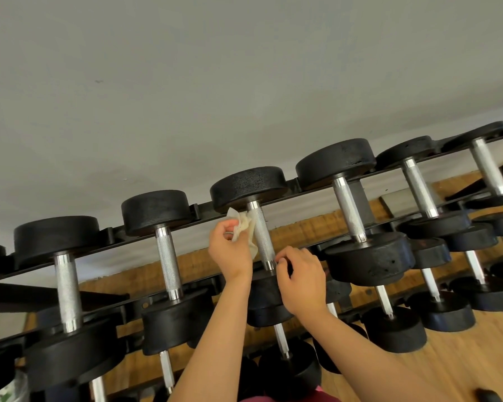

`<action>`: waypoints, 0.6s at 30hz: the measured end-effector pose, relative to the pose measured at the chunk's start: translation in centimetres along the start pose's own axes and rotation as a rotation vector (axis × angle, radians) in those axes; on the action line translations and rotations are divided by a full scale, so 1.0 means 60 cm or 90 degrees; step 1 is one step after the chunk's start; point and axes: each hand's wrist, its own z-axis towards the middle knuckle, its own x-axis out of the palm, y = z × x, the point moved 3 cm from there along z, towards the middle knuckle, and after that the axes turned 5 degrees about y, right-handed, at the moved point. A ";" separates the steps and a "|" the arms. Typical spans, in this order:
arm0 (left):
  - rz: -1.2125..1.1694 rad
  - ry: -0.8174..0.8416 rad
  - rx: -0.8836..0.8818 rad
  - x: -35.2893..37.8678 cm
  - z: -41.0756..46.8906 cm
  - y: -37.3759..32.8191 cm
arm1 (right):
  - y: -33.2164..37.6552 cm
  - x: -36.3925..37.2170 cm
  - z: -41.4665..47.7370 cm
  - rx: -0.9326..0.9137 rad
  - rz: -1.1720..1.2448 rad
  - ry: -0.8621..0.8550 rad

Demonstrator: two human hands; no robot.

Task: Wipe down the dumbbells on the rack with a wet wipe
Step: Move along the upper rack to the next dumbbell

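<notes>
left hand (230,252) pinches crumpled wipe (244,227) just above its fingers, pressed to left side of dumbbell handle (262,237), top rack (204,208), right hand (300,275) curled by handle's lower end, grip unclear

A gym: tiered rack (308,185) of black dumbbells (169,258), wooden floor (462,358).

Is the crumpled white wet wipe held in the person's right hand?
No, the left hand grips the crumpled white wet wipe beside the knurled steel handle.
</notes>
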 end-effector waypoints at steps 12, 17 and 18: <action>-0.098 0.155 -0.071 0.029 0.007 0.007 | 0.000 0.000 0.001 -0.005 -0.013 0.005; -0.033 0.085 -0.037 0.041 0.011 0.007 | -0.002 0.002 0.001 -0.005 -0.019 0.009; -0.023 0.069 -0.037 0.040 0.011 0.008 | -0.002 0.002 0.001 -0.005 -0.020 0.008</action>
